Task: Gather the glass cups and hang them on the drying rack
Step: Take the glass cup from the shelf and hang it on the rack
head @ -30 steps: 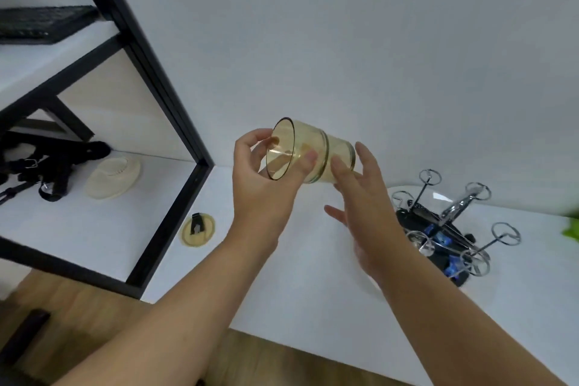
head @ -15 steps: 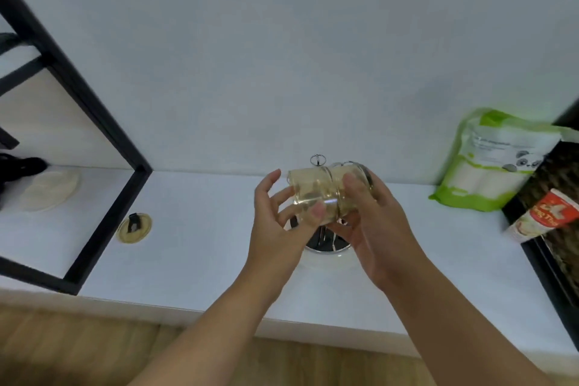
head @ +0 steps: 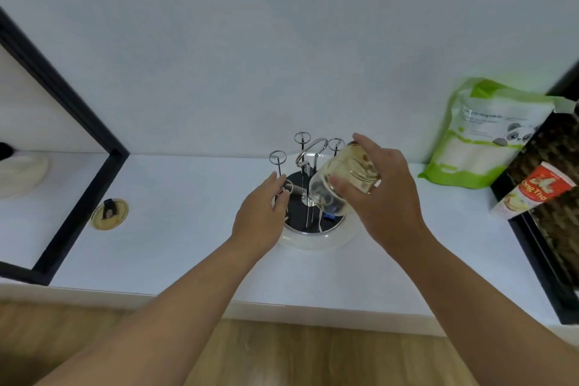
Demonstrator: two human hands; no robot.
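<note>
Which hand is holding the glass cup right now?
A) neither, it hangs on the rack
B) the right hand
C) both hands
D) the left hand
B: the right hand alone wraps the glass cup above the drying rack, while the left hand touches a rack prong.

head: worn on head | faces forward-down at counter and wall | close | single view

White counter — drying rack, green bag, round lid.
</note>
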